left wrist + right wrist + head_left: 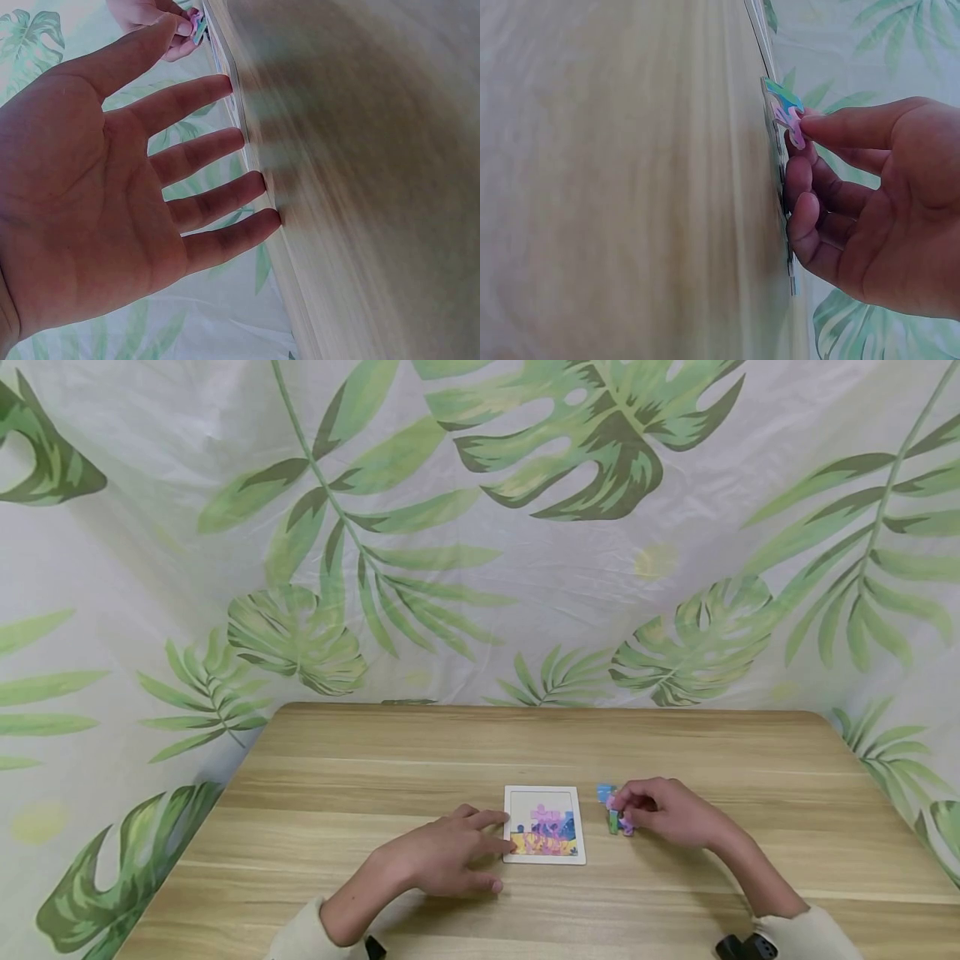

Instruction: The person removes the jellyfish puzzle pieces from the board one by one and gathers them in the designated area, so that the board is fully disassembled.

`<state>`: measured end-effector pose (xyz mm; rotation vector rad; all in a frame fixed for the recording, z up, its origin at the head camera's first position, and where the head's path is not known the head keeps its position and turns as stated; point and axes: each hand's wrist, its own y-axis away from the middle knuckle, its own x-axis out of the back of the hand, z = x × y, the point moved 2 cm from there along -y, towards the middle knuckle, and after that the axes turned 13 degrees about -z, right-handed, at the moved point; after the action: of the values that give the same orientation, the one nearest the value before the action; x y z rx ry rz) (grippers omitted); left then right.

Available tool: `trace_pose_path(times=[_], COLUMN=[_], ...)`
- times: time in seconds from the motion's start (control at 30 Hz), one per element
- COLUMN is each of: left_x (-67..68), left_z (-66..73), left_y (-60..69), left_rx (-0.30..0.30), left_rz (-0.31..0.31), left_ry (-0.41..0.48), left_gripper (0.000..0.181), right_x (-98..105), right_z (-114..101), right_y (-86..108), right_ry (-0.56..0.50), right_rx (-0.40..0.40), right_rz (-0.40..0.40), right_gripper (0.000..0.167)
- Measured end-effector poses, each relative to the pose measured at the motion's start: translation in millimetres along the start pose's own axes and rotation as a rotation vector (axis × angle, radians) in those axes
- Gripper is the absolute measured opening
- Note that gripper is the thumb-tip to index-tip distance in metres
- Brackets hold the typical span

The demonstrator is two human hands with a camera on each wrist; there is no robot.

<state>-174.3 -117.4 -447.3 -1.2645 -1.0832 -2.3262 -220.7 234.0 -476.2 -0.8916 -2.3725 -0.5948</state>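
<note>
Between my hands, nearer the left, lay the jigsaw tray (522,802) on the wood-grain table (375,777), about half filled by my judgement. Joined pieces (553,833) covered the lower part: yellow along the bottom, pink and blue above, built higher toward my right hand (667,814). Upper part was bare, so that section was left to fill. My left hand (457,853) was spread, fingertips at the tray's left edge, grasping nothing. My right pinched a pink, blue and green jigsaw piece (790,124) between thumb and finger, beside the loose pieces (606,792); couldn't tell if fully lifted. Fingers hid some, so no count.
</note>
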Motion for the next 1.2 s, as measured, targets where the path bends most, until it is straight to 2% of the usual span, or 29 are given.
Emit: trace_pose_path(times=[0.27, 0.67, 1.2], left_x=[0.2, 0.4, 0.5], left_z=[0.2, 0.3, 1.2], left_y=[0.5, 0.7, -0.3], left_rx=[0.007, 0.01, 0.008], left_rz=[0.002, 0.0, -0.004], left_ry=[0.003, 0.023, 0.018], left_gripper=[0.049, 0.049, 0.05], right_x=[-2, -5, -7], right_z=[-7, -14, -15], right_y=[-4.9, -6.0, -5.9], right_ry=[0.051, 0.107, 0.122], right_rx=[0.013, -0.021, -0.02], right_rz=[-0.007, 0.01, 0.026], right_gripper=[0.01, 0.008, 0.013])
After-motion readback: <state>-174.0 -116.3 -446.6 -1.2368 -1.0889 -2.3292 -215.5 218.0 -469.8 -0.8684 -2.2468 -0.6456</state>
